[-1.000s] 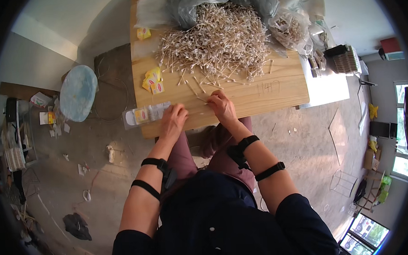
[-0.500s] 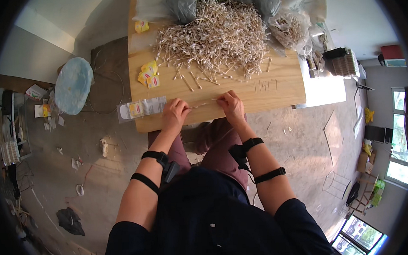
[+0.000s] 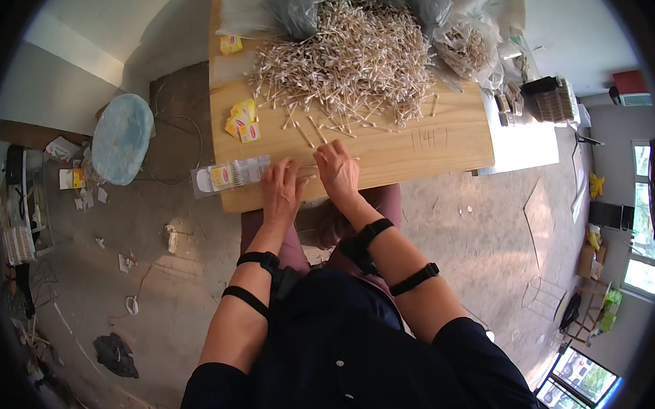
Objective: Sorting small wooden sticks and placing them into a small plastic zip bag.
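Observation:
A large heap of cotton swabs (image 3: 350, 61) covers the far middle of the wooden table, with a few loose swabs at its near edge. My left hand (image 3: 281, 190) is at the near table edge, fingers bent around a cotton swab (image 3: 309, 177) whose end shows toward my right hand. Beside it, my right hand (image 3: 338, 169) is closed, palm down; a thin swab end pokes out past its fingers, the rest hidden. Touching or just left of my left hand lies a clear plastic pouch (image 3: 249, 170) with a row of swabs and a yellow card inside.
Yellow cards (image 3: 243, 122) lie in a small pile at the table's left, with more yellow cards (image 3: 230, 44) farther back. Grey plastic bags (image 3: 297, 12) and a clear bag of swabs (image 3: 468, 48) stand behind the heap. A blue round stool (image 3: 122, 139) is left of the table.
My right hand has moved left, closer to my left hand, and the gap between them has narrowed. The left hand has turned slightly and stays near the pouch.

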Tool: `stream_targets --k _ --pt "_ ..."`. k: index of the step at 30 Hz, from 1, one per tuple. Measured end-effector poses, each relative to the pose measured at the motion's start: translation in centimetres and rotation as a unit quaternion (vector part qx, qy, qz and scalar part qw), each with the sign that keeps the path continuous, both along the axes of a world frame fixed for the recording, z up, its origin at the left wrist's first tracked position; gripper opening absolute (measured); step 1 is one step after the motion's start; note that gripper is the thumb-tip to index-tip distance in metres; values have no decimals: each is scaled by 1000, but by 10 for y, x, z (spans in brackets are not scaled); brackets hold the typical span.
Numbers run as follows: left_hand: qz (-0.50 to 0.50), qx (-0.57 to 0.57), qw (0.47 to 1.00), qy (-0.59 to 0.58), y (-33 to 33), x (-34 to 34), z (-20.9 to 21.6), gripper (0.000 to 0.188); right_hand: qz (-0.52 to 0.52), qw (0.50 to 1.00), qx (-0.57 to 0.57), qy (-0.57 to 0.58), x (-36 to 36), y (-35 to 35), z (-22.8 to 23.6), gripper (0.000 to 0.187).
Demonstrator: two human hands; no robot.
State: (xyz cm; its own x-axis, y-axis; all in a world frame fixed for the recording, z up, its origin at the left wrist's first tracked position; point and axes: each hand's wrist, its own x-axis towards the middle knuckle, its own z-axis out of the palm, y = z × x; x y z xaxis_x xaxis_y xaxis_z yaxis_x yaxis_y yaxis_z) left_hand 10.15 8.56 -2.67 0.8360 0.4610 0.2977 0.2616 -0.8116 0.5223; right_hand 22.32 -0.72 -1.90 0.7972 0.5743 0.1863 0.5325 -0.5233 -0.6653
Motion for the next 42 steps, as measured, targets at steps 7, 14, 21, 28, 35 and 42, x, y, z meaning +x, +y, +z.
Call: stream_targets --k 7,14,21,28,35,42 --pt "-48 50 997 36 1 -4 -18 48 30 996 -75 -29 29 25 -10 11" --pt "-36 72 996 39 4 -3 -11 53 104 993 -59 11 23 -13 -10 14" --pt "-111 63 991 46 9 -1 -7 56 -15 997 -77 -4 48 -62 -8 20" --pt "-104 49 993 31 7 -2 -15 50 -54 998 -29 34 62 -30 -5 15" --pt "-105 58 992 41 8 -4 -11 49 -21 999 -21 41 48 -21 -14 10" --pt "-93 138 984 64 7 2 -5 51 17 998 40 -43 32 -10 -17 10"
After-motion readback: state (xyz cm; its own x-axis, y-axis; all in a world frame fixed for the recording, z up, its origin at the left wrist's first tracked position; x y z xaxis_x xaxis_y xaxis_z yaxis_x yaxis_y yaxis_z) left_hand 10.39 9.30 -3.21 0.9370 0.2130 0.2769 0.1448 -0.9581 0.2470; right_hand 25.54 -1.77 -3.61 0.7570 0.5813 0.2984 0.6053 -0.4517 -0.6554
